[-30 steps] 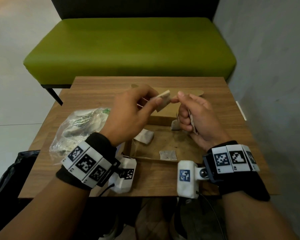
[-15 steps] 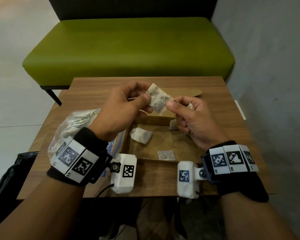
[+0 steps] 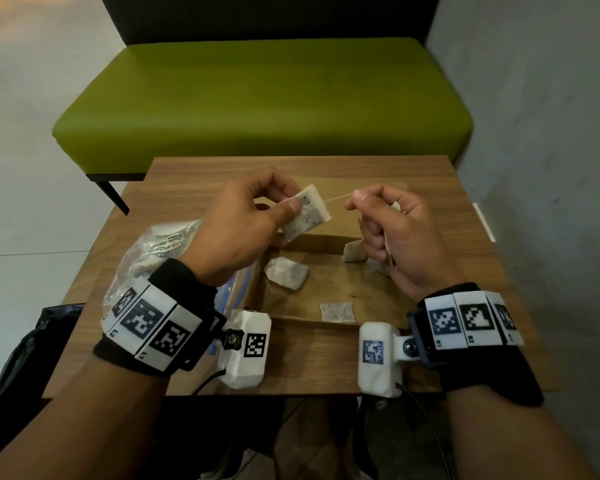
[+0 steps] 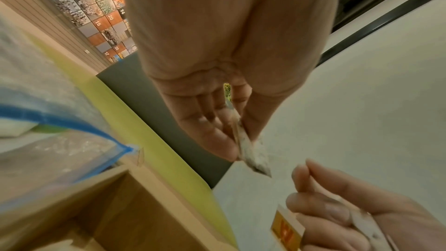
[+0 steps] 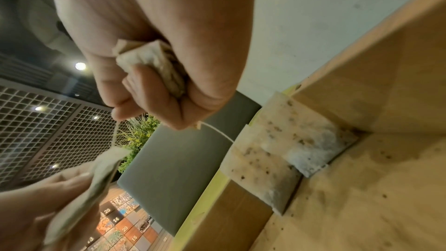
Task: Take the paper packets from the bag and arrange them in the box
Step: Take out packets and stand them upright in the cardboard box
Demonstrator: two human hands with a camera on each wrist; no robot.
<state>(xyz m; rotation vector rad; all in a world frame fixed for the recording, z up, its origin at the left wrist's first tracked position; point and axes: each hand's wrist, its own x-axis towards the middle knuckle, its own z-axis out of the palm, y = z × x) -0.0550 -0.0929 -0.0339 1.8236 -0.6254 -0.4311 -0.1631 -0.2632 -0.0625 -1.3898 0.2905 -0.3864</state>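
My left hand (image 3: 293, 204) pinches a white speckled paper packet (image 3: 307, 211) by one corner, above the far side of the box. A thin string (image 3: 336, 197) runs taut from that packet to my right hand (image 3: 354, 199), which pinches it between thumb and forefinger. The right hand's other fingers curl round folded packets (image 5: 154, 64) and a yellow tag (image 4: 287, 230). The open brown cardboard box (image 3: 326, 239) lies below both hands. One packet (image 3: 286, 271) lies at its left, another (image 3: 336, 311) lies flat near its front, and two packets (image 5: 289, 150) lean in its far right corner.
A clear plastic bag (image 3: 160, 244) with a blue zip edge (image 4: 60, 121) lies left of the box, with more packets in it. The box sits on a small wooden table (image 3: 309, 362). A green bench (image 3: 257, 109) stands behind, and a grey wall is at the right.
My hands have drawn apart. The right hand has come off the packet and now holds only its string, pulled taut. The left hand still grips the packet, which has turned flatter.
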